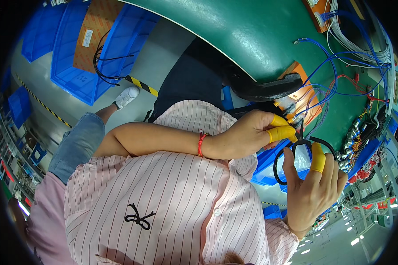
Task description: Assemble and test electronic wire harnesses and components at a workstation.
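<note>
My right hand (316, 187) holds black-handled scissors (300, 141), the thumb at one loop and a finger in a yellow finger cot at the other. The handles are spread apart, and the blades point away from me. Close beside the pivot, my left hand (252, 132) has its fingers pinched together, two of them in yellow finger cots. What sits between those fingertips is too small to make out. Just beyond them, thin blue and grey wires (316, 104) run over an orange block (303, 92) on the green table (252, 35).
A black curved pad (269, 89) lies at the table edge. More cables (362, 53) and connectors (351, 145) crowd the right side. Blue bins (75, 84), one with a cardboard box (93, 35), stand on the floor at left, near another person's leg (77, 141).
</note>
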A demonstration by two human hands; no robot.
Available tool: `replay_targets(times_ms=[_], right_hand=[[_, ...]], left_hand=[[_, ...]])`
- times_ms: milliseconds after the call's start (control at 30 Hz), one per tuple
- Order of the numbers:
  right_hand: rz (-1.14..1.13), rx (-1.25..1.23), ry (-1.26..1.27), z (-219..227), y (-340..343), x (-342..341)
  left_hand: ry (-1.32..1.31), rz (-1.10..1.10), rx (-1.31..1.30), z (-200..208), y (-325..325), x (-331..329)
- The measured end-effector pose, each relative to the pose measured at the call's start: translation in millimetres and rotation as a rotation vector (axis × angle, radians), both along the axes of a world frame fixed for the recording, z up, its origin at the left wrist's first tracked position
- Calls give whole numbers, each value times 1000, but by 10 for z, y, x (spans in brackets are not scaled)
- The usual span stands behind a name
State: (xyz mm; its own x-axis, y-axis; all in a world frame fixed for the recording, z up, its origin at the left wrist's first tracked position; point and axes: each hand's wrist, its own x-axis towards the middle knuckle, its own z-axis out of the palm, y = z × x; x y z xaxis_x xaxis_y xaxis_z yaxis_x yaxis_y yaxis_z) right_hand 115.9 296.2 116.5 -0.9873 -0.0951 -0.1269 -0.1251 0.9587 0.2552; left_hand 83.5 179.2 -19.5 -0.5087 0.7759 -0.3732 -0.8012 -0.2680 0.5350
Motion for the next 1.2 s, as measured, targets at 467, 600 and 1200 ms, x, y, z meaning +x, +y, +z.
replay_targets(times_ms=[467,600,1200], right_hand=[[1,26,-14,22,-7,-30],[-41,18,-36,36,9,45],[-18,-3,-12,13,36,19]], left_hand=[[-12,-55,30,-19,-10,-14],[-27,-47,24,35,-16,-25],[-50,-35,-25,-1,-22,8]])
